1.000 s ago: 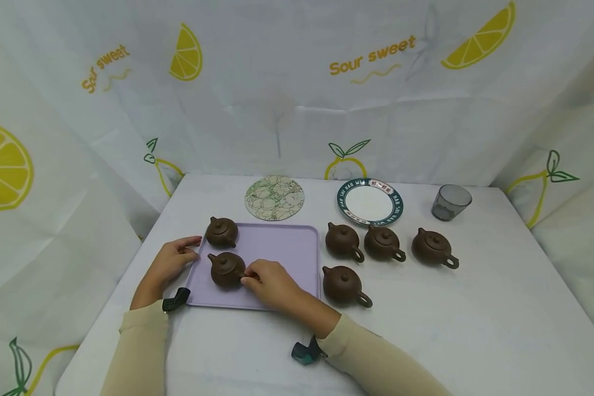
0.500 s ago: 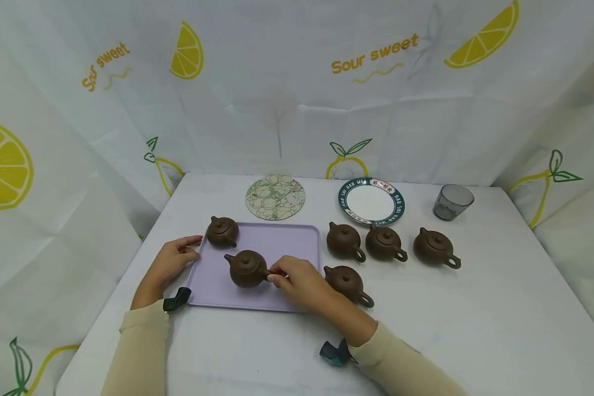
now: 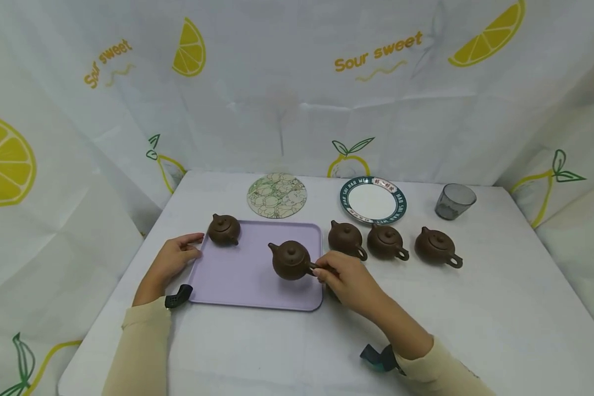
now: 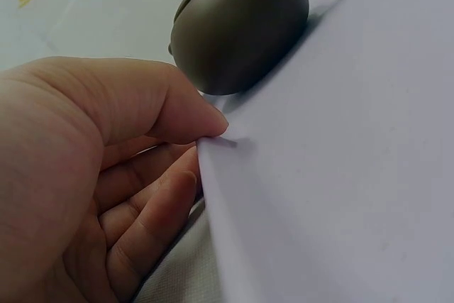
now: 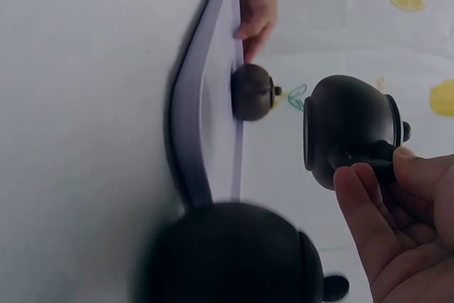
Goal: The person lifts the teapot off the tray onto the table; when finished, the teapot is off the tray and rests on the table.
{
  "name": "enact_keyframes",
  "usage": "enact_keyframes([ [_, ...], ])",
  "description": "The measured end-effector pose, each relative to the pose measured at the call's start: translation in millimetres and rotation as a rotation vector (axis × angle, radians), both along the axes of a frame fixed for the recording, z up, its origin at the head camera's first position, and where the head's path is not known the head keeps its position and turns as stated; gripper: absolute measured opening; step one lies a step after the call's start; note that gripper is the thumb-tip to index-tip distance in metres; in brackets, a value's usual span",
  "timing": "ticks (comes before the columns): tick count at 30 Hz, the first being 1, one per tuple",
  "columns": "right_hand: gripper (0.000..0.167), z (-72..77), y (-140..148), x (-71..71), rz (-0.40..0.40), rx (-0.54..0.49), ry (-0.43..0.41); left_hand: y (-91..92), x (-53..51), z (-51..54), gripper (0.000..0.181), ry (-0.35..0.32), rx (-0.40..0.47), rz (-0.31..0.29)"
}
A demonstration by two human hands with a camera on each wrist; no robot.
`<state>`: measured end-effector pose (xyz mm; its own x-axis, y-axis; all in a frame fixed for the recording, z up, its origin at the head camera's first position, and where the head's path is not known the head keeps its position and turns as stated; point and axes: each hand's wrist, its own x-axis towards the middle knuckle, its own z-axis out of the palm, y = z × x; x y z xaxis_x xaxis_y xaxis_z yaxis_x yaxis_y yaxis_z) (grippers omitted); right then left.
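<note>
Above the right part of the lilac tray (image 3: 247, 280), a brown teapot (image 3: 290, 260) hangs upright; the right wrist view shows it lifted clear. My right hand (image 3: 348, 283) pinches its handle between thumb and fingers. At the tray's left edge, my left hand (image 3: 174, 264) holds the rim, thumb (image 4: 191, 115) on top and the other fingers against the outside. A second brown teapot (image 3: 224, 230) sits in the tray's far left corner, close to that hand. Beneath my right hand, another teapot (image 5: 227, 260) stands beside the tray, mostly hidden in the head view.
Right of the tray stand three more brown teapots, the nearest one (image 3: 345, 239), a middle one (image 3: 385, 242) and a far right one (image 3: 436, 246). Behind them lie a green-rimmed plate (image 3: 400, 206) and a grey glass (image 3: 454, 201). A round patterned mat (image 3: 277, 196) lies behind the tray.
My right hand has lifted the teapot off the tray's left part and carried it rightward. My left hand stays at the tray's edge.
</note>
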<state>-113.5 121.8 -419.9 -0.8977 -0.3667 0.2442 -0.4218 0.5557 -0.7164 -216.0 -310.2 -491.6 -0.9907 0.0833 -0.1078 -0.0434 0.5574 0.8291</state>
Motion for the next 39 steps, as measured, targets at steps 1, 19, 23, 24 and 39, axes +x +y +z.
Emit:
enact_keyframes([
  [1, 0.007, -0.1, 5.8, 1.2, -0.01, 0.005, 0.016, 0.5, -0.3, 0.2, 0.054, 0.0, 0.0, -0.002],
  [19, 0.007, 2.7, 93.3, 37.2, -0.25, 0.023, 0.078, 0.7, 2.3, 2.8, 0.054, 0.001, -0.014, -0.009],
  [23, 0.005, -0.6, 111.5, 42.7, -0.311, 0.057, 0.066, 1.1, 2.0, 2.0, 0.054, 0.008, -0.012, -0.017],
  [24, 0.005, -1.7, 115.8, 43.8, -0.323, 0.074, 0.064, 1.5, 2.1, 2.0, 0.054, 0.009, -0.009, -0.017],
  [39, 0.008, -26.7, 160.0, 56.4, -0.32, 0.159, 0.026, 3.4, 1.9, 2.8, 0.054, 0.001, -0.001, -0.009],
])
